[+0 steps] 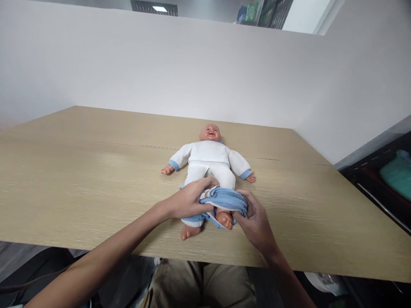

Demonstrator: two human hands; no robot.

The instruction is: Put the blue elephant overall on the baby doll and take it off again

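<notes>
A baby doll [210, 152] lies on its back on the table, head away from me, in a white top with blue cuffs. Around its lower legs is bunched a pair of blue doll pants [227, 199] with white edging. My left hand [195, 197] grips the waistband between the doll's legs, thumb on top. At the other side my right hand [255, 218] is closed on the pants' right edge, beside the doll's foot. Both bare feet stick out below the cloth. Some fingertips are hidden by the fabric.
The wooden table [96, 179] reaches to a white partition [180, 68] at the back. Its front edge runs close to my lap. On the right stands a dark rack [379, 171] holding a green item [398, 173].
</notes>
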